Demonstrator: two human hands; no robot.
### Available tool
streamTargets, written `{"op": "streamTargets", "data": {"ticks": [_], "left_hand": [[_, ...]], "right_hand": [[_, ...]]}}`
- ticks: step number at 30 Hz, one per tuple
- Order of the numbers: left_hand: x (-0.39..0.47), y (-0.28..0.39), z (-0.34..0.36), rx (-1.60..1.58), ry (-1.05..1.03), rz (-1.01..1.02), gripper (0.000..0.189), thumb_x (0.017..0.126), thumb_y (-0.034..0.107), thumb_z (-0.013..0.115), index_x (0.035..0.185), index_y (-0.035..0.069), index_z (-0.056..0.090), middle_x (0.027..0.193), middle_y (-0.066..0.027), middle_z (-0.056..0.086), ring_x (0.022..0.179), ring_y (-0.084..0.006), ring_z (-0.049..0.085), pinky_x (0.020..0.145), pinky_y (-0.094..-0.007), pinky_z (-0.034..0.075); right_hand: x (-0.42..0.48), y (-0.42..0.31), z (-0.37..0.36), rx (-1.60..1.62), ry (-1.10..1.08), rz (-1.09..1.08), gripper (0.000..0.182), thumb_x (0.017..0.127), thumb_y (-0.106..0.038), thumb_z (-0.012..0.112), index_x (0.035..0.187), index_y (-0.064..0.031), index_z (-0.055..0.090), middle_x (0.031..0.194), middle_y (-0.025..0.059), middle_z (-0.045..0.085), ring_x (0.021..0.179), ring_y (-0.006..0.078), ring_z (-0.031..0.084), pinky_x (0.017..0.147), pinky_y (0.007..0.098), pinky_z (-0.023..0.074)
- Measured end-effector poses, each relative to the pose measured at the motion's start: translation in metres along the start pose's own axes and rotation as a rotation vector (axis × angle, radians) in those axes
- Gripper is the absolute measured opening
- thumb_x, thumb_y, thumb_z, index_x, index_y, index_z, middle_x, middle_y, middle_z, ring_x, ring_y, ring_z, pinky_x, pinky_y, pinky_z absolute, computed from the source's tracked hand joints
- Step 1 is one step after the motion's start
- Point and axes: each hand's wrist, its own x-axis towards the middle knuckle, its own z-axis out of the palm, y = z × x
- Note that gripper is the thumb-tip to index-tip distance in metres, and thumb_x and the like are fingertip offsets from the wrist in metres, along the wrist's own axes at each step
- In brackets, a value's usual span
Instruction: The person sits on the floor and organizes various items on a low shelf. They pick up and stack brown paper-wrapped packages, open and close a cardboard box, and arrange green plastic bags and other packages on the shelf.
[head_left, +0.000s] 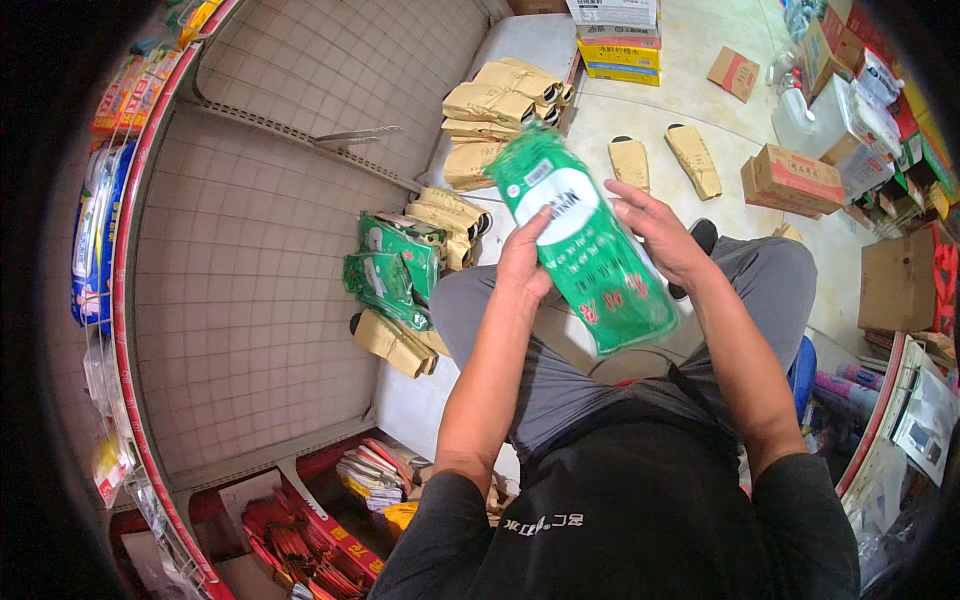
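A green plastic package with a white oval and printed writing (622, 281) is held tilted above my lap. My left hand (525, 259) grips its left edge, thumb on the front. My right hand (656, 229) is at its right edge with the fingers spread; whether it touches the package is hard to tell. Beyond it, paper-wrapped bundles with dark ends (491, 105) are stacked on a low white shelf. More green packages (382, 281) lie left of my knee, between wrapped bundles (450, 214) and another wrapped pair (394, 345).
A wire-mesh shelf back (255, 262) stands on the left, with a metal hook (360, 136) sticking out. Two wrapped bundles (694, 161) lie on the tiled floor. Cardboard boxes (799, 178) and plastic containers (795, 116) stand at the right. Stacked cartons (619, 56) are at the top.
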Motion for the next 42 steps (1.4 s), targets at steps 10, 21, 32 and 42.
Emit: {"op": "streamTargets", "data": {"ticks": [10, 21, 32, 42], "left_hand": [[0.019, -0.007, -0.034, -0.349, 0.197, -0.083, 0.038, 0.108, 0.025, 0.062, 0.141, 0.005, 0.062, 0.134, -0.0183, 0.070, 0.119, -0.0367, 0.069, 0.107, -0.0559, 0.054], [-0.004, -0.050, -0.075, -0.280, 0.185, -0.121, 0.037, 0.102, 0.025, 0.067, 0.132, 0.004, 0.065, 0.115, -0.0141, 0.074, 0.105, -0.0295, 0.073, 0.093, -0.0457, 0.061], [0.028, -0.081, -0.058, 0.137, 0.160, 0.001, 0.067, 0.089, -0.008, 0.070, 0.149, 0.010, 0.048, 0.130, -0.0102, 0.067, 0.114, -0.0272, 0.069, 0.099, -0.0432, 0.059], [0.111, -0.085, -0.021, 0.412, 0.087, -0.074, 0.052, 0.090, -0.003, 0.074, 0.138, 0.000, 0.054, 0.125, -0.0126, 0.070, 0.112, -0.0259, 0.070, 0.093, -0.0399, 0.059]], "right_hand": [[-0.055, -0.002, 0.008, -0.080, 0.167, -0.129, 0.071, 0.102, -0.042, 0.068, 0.159, -0.0078, 0.047, 0.139, 0.0109, 0.063, 0.126, 0.0223, 0.061, 0.107, 0.0362, 0.0497], [-0.059, 0.008, 0.016, -0.433, -0.292, -0.140, 0.033, 0.095, -0.015, 0.075, 0.123, -0.0009, 0.067, 0.113, 0.0097, 0.069, 0.098, 0.0182, 0.064, 0.089, 0.0334, 0.0529], [0.006, 0.116, -0.001, -0.485, 0.256, 0.319, 0.090, 0.096, -0.059, 0.071, 0.149, 0.0098, 0.046, 0.121, 0.0277, 0.070, 0.105, 0.0295, 0.073, 0.087, 0.0399, 0.0594], [0.042, 0.124, -0.028, -0.139, 0.460, 0.283, 0.062, 0.099, -0.051, 0.071, 0.125, 0.0050, 0.064, 0.105, 0.0159, 0.072, 0.080, 0.0205, 0.069, 0.070, 0.0373, 0.0565]]}}
